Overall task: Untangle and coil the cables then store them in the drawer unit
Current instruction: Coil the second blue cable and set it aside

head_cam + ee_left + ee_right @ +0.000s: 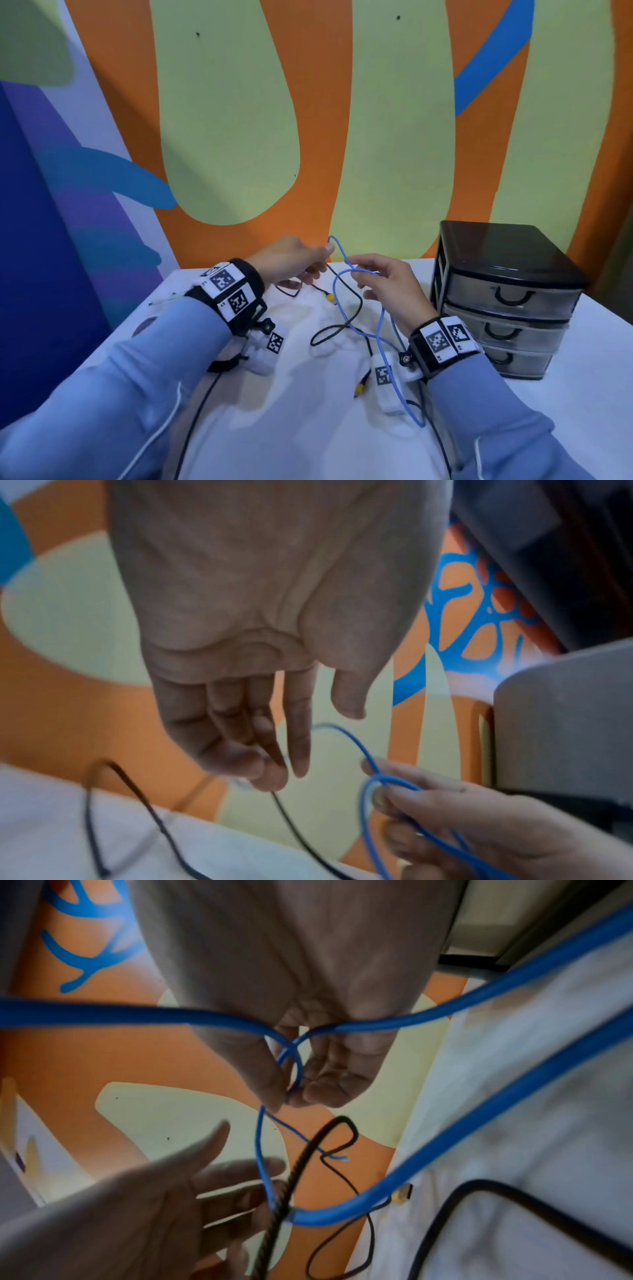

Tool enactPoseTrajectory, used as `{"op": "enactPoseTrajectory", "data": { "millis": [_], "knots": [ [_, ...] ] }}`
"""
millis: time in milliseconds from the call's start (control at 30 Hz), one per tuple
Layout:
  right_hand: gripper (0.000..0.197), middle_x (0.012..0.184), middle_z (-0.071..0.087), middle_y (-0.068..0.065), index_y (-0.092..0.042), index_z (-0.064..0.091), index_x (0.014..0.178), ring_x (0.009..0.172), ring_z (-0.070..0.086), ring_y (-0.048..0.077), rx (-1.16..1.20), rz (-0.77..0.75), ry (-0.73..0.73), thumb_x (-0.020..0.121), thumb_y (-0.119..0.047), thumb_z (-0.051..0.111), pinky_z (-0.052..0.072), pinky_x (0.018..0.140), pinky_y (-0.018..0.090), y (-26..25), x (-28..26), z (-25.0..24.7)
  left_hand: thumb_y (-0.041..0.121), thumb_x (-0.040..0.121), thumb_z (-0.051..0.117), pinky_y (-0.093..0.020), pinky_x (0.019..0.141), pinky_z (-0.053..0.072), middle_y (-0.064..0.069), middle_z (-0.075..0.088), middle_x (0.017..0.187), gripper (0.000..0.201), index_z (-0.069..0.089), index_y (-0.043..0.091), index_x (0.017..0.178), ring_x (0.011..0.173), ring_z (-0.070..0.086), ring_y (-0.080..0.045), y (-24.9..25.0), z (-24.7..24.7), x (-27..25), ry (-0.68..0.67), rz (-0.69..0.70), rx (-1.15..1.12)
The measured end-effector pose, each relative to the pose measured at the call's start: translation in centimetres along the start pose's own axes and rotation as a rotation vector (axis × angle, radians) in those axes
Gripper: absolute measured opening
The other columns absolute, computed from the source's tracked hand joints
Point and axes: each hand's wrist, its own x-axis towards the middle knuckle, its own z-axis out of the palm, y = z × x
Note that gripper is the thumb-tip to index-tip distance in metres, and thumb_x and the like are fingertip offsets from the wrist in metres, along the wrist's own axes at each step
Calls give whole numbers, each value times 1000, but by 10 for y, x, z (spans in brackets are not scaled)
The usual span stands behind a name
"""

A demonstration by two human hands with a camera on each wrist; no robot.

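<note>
A thin blue cable (339, 305) rises in a loop between my hands and trails down over the white table (301, 431). My right hand (359, 270) pinches it between thumb and forefinger, clearest in the right wrist view (286, 1099). My left hand (318, 260) is beside the loop's top with its fingers (298, 745) nearly straight and thumb apart. The blue strand and the black cable (360, 300) run across those fingers. The black cable lies looped under the blue one, with yellow plugs (330, 297) on its ends. The black drawer unit (507, 260) stands to the right.
The drawer unit's three clear drawers are pushed in. A painted wall rises right behind the table's far edge. A small white stick-like item (161, 302) lies at the table's left edge. Black leads from my wrist cameras hang toward me.
</note>
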Motion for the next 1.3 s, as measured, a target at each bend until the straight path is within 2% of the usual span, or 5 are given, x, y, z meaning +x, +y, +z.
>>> {"op": "enactPoseTrajectory", "data": {
  "millis": [500,667,833,1067,1300],
  "knots": [
    [28,54,28,-4,-12,67,88,45,17,11,354,-19,155,109,-25,52,13,41,23,-16,5,-13,19,106,61,-36,64,59,-1,50,65,33,55,14,73,51,49,-13,30,-5,-16,231,237,-289],
    [30,56,27,-2,-16,57,77,50,15,14,404,24,65,105,-24,53,11,42,24,-21,2,-15,19,108,58,-37,73,56,-2,76,79,26,66,9,84,63,68,-13,24,-14,-19,405,363,-41],
    [13,61,41,-1,-14,67,87,50,22,14,159,82,-10,90,-24,59,17,41,21,-23,0,-19,20,113,50,-34,72,63,-13,76,82,21,62,10,100,71,76,-24,36,-9,-31,342,420,-588],
    [27,71,52,4,-12,68,111,52,41,16,124,260,68,101,-3,44,34,45,26,-9,4,-16,22,114,50,-42,65,65,-9,62,71,19,61,11,102,56,64,-21,66,-12,-51,519,622,-685],
    [9,56,42,-6,-8,75,102,50,32,14,56,108,45,95,-13,73,25,45,23,-28,0,-8,22,112,53,-40,60,62,-7,57,67,24,70,8,103,49,56,-20,37,-20,-45,519,423,-417]
  ]
}}
